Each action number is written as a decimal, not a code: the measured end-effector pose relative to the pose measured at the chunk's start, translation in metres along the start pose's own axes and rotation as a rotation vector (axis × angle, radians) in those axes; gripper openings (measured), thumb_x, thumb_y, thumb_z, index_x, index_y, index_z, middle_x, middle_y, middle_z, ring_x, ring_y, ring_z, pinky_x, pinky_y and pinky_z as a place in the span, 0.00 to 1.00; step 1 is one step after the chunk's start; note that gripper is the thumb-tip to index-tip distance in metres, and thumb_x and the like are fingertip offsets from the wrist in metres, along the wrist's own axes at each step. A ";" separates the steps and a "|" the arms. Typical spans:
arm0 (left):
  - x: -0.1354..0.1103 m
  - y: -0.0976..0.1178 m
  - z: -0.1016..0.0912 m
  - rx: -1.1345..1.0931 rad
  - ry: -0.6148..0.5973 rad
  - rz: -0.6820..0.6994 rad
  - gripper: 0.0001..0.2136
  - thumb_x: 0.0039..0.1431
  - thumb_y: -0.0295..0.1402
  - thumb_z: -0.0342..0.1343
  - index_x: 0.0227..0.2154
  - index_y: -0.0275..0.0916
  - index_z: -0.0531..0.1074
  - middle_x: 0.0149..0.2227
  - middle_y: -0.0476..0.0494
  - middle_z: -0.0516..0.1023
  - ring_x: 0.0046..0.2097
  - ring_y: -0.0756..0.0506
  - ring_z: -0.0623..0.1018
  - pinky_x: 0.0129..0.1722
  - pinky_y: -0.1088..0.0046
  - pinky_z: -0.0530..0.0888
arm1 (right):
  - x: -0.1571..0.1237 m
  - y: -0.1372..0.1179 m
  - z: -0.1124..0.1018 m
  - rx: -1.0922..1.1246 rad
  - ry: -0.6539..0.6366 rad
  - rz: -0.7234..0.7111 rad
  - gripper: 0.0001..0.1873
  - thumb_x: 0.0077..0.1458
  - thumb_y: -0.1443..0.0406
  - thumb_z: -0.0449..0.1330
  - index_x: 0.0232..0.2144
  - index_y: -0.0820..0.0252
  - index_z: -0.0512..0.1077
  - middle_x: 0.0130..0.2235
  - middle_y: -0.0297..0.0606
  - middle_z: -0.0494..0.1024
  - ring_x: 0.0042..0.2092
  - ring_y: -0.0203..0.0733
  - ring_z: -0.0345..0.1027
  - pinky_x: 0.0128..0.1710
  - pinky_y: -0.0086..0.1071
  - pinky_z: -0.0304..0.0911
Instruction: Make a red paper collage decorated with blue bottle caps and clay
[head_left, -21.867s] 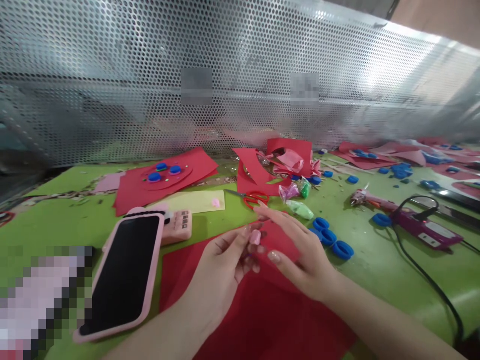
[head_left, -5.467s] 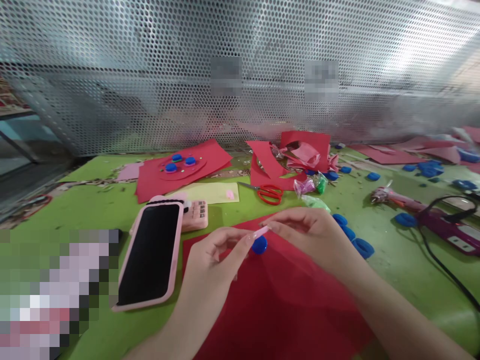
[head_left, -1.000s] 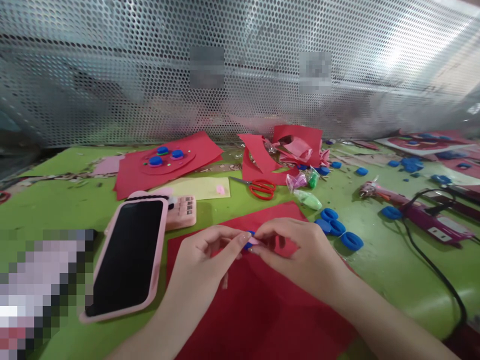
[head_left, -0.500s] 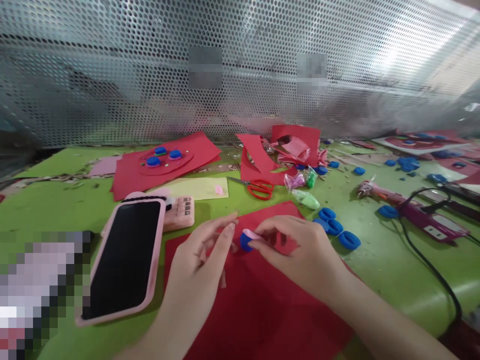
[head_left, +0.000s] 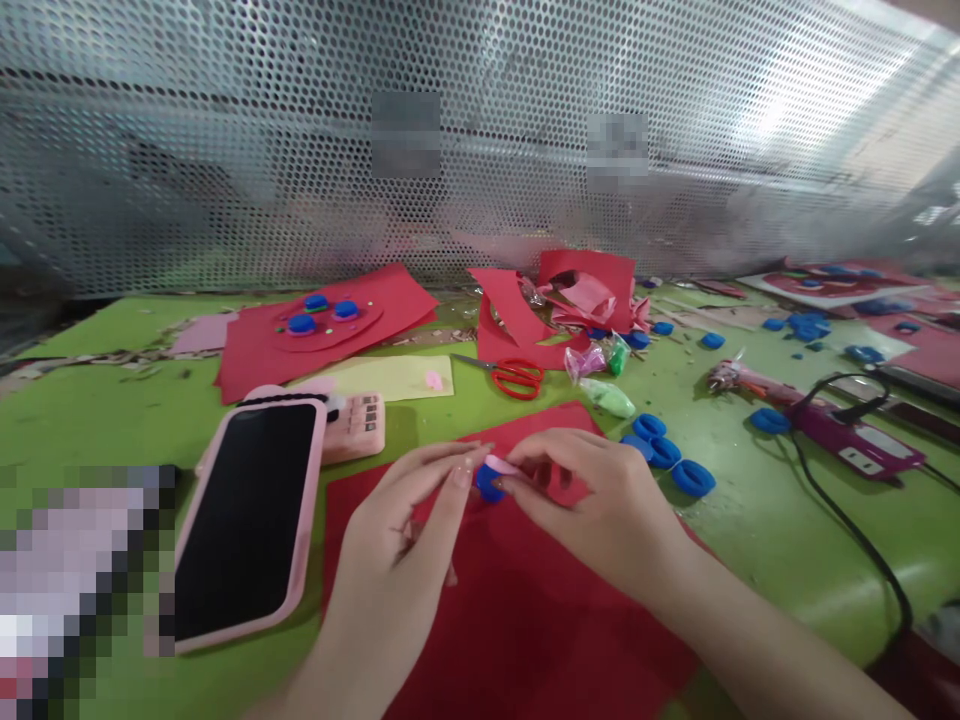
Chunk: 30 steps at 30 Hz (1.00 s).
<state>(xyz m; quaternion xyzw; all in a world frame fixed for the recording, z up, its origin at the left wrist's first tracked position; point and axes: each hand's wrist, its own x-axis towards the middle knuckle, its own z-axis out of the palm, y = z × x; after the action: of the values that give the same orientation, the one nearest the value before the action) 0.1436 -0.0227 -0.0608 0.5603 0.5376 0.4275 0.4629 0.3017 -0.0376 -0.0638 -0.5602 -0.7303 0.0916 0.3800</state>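
My right hand [head_left: 600,495] pinches a small blue bottle cap [head_left: 491,482] between thumb and fingers, with a strip of pink clay [head_left: 501,465] along its upper edge. Close against the cap's left side is my left hand [head_left: 409,530], thumb and fingertips pressed together. Whether anything sits in that pinch is too small to make out. A pale scrap shows below its palm. Both hands hover over a red sheet of paper [head_left: 525,610] on the green table [head_left: 772,540].
To the left lie a phone in a pink case [head_left: 247,520] and a pink calculator [head_left: 360,428]. Red-handled scissors [head_left: 517,378], bagged clay [head_left: 609,398], blue caps [head_left: 691,478] and red paper [head_left: 251,350] lie beyond. A purple power strip [head_left: 855,445] with a black cord sits right.
My left hand's fingertips have come closer to the blue cap and drawn together. My right hand keeps its pinch on the cap. The view has shifted slightly.
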 end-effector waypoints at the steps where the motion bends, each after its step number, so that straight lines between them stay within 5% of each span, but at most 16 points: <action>1: 0.001 -0.001 0.000 0.004 -0.022 0.005 0.08 0.52 0.37 0.56 0.33 0.46 0.79 0.40 0.48 0.78 0.15 0.56 0.66 0.13 0.81 0.67 | 0.000 0.000 0.000 0.002 -0.001 -0.004 0.00 0.52 0.67 0.61 0.30 0.56 0.72 0.27 0.30 0.76 0.27 0.33 0.66 0.27 0.26 0.60; 15: 0.003 -0.004 0.000 -0.058 -0.101 -0.054 0.09 0.51 0.39 0.57 0.34 0.46 0.79 0.42 0.46 0.78 0.13 0.58 0.66 0.12 0.80 0.66 | 0.000 -0.003 0.001 0.000 -0.011 -0.009 0.02 0.51 0.68 0.60 0.29 0.57 0.72 0.26 0.30 0.75 0.27 0.34 0.66 0.26 0.26 0.59; 23: 0.007 -0.005 0.001 -0.201 -0.063 -0.101 0.07 0.49 0.36 0.61 0.30 0.41 0.79 0.32 0.48 0.80 0.15 0.58 0.67 0.13 0.83 0.68 | -0.002 -0.009 0.001 0.051 -0.071 0.010 0.07 0.49 0.63 0.62 0.33 0.57 0.73 0.31 0.33 0.78 0.30 0.37 0.70 0.28 0.28 0.62; 26: 0.009 -0.001 -0.002 -0.420 0.013 -0.201 0.09 0.46 0.35 0.64 0.30 0.37 0.78 0.31 0.46 0.81 0.18 0.54 0.71 0.14 0.81 0.71 | 0.028 -0.006 -0.008 0.012 -0.143 0.139 0.10 0.53 0.58 0.60 0.33 0.58 0.74 0.34 0.35 0.79 0.35 0.39 0.71 0.33 0.31 0.63; 30: 0.012 0.000 -0.004 -0.567 0.012 -0.316 0.07 0.46 0.31 0.64 0.29 0.34 0.77 0.35 0.41 0.81 0.30 0.44 0.80 0.13 0.79 0.72 | 0.115 0.005 0.006 0.007 -0.317 0.291 0.15 0.58 0.56 0.55 0.31 0.62 0.72 0.28 0.35 0.76 0.29 0.36 0.70 0.29 0.30 0.65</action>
<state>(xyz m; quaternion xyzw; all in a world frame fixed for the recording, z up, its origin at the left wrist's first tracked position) 0.1403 -0.0102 -0.0598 0.3161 0.4800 0.4865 0.6581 0.2917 0.0682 -0.0191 -0.6372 -0.6920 0.2349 0.2450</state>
